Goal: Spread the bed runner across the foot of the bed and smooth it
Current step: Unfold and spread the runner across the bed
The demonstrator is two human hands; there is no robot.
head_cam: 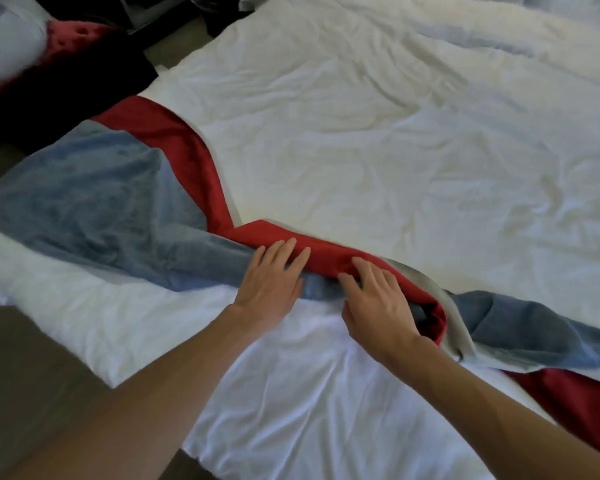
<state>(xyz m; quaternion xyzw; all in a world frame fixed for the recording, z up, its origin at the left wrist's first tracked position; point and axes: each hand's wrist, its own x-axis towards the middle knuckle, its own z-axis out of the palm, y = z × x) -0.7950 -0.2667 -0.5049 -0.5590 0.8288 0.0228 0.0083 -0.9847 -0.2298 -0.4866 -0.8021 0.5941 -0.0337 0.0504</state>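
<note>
The bed runner (94, 195), blue-grey with a red border, lies across the white bed (395, 133) from far left to right edge. It is spread flat at the left and bunched and twisted in the middle, where the red side folds over. My left hand (271, 282) rests flat on the bunched part, fingers straight, tips on the red fold. My right hand (378, 299) lies beside it, fingers slightly bent on the red fold. To the right the runner (520, 327) is crumpled, with a pale grey underside showing.
The white duvet is wrinkled all over. The bed's near corner (118, 375) drops to a dark floor (32, 393) at lower left. A dark and red piece of furniture (66, 64) with a pale cushion stands at top left beyond the bed.
</note>
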